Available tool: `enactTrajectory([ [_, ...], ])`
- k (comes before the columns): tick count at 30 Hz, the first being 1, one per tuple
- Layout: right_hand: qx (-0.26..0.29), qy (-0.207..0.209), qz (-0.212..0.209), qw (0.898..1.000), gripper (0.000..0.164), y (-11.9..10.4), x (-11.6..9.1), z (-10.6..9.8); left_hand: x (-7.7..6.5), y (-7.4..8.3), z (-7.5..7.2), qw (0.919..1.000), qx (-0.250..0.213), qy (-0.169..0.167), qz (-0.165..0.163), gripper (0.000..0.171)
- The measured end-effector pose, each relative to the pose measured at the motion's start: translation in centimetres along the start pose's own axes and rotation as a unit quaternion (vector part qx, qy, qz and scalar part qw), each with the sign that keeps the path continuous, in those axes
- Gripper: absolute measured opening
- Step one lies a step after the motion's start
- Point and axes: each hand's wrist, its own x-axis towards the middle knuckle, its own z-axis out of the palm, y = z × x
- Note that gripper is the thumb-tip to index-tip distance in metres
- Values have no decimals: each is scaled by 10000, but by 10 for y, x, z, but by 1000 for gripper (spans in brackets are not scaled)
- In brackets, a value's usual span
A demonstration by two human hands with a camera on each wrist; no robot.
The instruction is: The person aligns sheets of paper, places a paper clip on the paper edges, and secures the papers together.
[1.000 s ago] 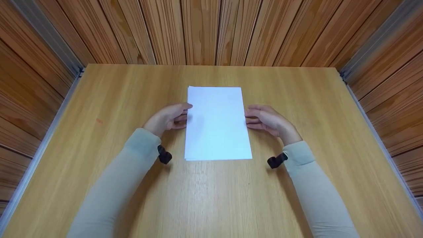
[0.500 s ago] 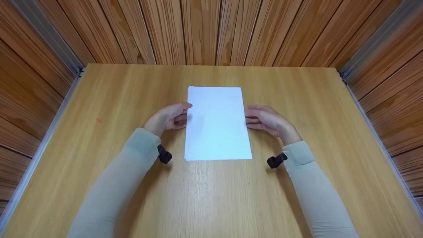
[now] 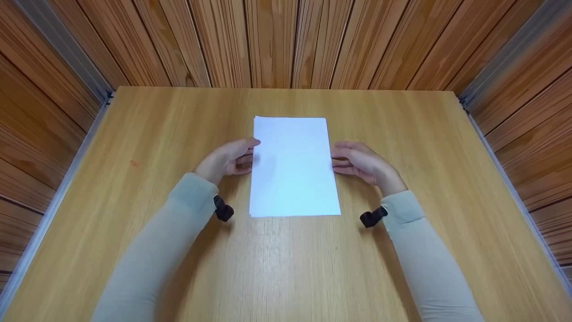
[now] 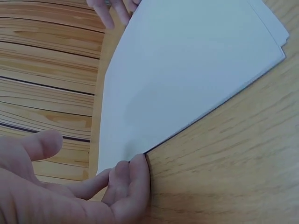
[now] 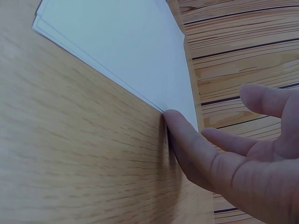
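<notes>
A thin stack of white paper (image 3: 292, 174) lies flat in the middle of the table, its sheets slightly out of line at the corners. My left hand (image 3: 228, 158) touches the stack's left edge with its fingertips. In the left wrist view that hand's thumb (image 4: 46, 143) is raised, apart from the paper. On the opposite side, my right hand (image 3: 362, 163) rests its fingertips against the right edge. The right wrist view shows its thumb (image 5: 261, 99) lifted off the sheets too. Neither hand pinches the paper.
The wooden table (image 3: 286, 268) bears a small reddish mark (image 3: 134, 163) on its left. Wood-plank walls (image 3: 272, 44) enclose the back and both sides, with grey metal strips at the corners. A small black camera (image 3: 223, 209) sits on each sleeved wrist.
</notes>
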Motion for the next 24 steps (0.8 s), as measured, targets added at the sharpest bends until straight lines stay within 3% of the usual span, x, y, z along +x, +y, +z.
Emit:
enactTrajectory([
  [24,-55,1,-3,10000,68,-1,0,2,0,1,3,9998,156,81,-39,64],
])
